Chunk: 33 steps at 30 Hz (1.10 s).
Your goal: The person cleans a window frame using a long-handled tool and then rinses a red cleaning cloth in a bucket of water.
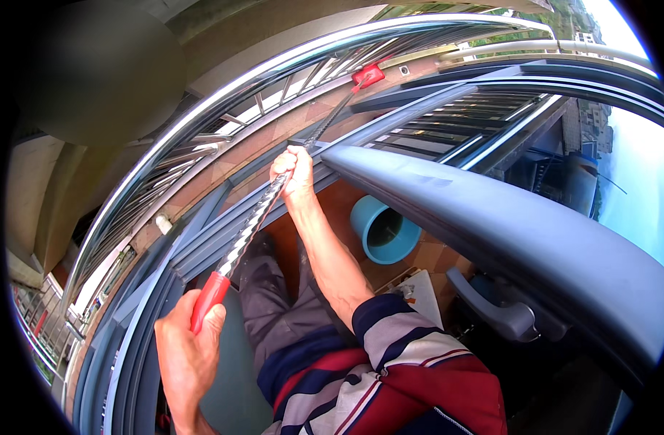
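A long-handled tool with a twisted metallic pole (254,224) reaches from the lower left up through the window opening. My left hand (189,345) holds its red end grip (210,300). Farther up, my right hand (295,171) is closed around the pole. At the far end a red head (368,76) lies over the tiled ledge, near the base of the metal railing. What the head's underside touches cannot be told.
An open window sash (505,217) with a handle (495,312) stands at the right. Below it a blue bucket (369,239) holds dark liquid, beside a white board (425,296). A curved metal railing (201,106) runs outside the window frame (217,236).
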Available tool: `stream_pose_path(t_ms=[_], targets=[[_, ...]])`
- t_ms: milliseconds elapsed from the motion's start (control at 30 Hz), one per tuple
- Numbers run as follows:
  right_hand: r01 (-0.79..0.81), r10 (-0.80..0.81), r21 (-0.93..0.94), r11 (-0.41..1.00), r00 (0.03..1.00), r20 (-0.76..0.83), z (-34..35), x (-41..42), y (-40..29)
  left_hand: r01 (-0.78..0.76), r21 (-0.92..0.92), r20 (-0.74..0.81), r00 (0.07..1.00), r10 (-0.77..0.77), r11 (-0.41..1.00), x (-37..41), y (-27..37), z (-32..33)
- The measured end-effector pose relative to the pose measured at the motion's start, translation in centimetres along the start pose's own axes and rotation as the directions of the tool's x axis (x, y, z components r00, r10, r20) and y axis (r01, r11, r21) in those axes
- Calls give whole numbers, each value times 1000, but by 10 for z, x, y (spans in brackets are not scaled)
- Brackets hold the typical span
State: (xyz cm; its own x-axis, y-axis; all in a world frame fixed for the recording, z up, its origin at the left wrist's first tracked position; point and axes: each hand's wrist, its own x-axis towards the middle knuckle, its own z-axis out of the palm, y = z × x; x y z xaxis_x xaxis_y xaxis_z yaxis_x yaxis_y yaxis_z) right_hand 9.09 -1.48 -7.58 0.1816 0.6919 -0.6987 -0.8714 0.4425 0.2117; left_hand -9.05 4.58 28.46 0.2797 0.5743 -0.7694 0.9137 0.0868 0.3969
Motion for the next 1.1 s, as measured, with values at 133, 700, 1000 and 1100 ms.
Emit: stream_pose_path(t_ms=[133,700,1000,1100], targets=[[-28,12,147,989,993,115,3,17,-5,-79,-144,-23,997,77,986,25,-10,6],[122,-394,-609,784,856,-336,3,49,68,-2,-271,-130,991,-34,963,40,-94,-27],[81,-371,-547,833,816,-444,32,53,108,82,-203,-126,986,-109,976,36,-72,-79],[125,-381,-523,843,824,-419,24,59,93,55,-148,-119,990,-73,987,49,-65,-69]])
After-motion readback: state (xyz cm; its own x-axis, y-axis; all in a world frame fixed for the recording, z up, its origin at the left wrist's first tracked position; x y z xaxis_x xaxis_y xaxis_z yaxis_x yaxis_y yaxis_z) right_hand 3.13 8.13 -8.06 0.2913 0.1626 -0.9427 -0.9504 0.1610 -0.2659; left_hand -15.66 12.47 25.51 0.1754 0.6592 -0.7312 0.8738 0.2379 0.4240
